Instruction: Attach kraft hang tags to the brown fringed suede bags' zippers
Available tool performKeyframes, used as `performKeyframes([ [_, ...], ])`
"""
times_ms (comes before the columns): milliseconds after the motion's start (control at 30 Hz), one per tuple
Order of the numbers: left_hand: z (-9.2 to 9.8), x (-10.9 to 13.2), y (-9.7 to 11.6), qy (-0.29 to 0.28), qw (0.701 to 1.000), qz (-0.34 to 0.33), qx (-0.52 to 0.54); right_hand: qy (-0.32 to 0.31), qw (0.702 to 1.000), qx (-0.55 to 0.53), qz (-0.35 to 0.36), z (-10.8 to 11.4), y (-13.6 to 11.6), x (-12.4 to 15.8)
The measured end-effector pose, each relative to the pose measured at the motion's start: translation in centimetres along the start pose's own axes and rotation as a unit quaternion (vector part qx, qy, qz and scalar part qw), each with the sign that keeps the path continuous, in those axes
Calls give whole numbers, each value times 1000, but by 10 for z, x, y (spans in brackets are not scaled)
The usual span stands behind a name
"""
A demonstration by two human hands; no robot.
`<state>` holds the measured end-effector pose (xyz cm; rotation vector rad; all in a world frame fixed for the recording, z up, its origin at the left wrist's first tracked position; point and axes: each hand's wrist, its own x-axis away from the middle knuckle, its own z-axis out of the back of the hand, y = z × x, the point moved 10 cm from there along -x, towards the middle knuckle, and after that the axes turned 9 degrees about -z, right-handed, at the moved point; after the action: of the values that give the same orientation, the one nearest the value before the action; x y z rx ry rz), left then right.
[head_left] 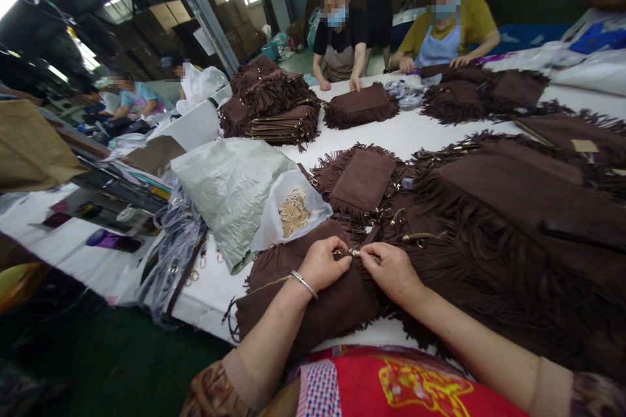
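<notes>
A brown suede fringed bag (313,300) lies on the white table (405,137) right in front of me. My left hand (323,265), with a silver bangle on its wrist, pinches a small gold metal fitting (338,252) at the bag's top edge. My right hand (391,268) pinches the same spot from the other side, thumb and finger pressed together on a small silver piece (355,252). Both hands rest on the bag.
Piles of the same brown fringed bags (518,208) cover the table to my right and at the far end (274,107). A grey plastic sack (229,189) and an open clear bag of small tan tags (293,212) lie to the left. Two people work across the table.
</notes>
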<state>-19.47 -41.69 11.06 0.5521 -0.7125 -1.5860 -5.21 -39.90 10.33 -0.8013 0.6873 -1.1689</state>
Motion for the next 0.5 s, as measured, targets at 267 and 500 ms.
performKeyframes([
  [267,1,3,4,13,1000,-20,-14,-22,999,-10,-39,-6,1,-3],
  [500,3,7,16,14,998,-43,-36,-49,998,-32,-35,-15,7,-5],
])
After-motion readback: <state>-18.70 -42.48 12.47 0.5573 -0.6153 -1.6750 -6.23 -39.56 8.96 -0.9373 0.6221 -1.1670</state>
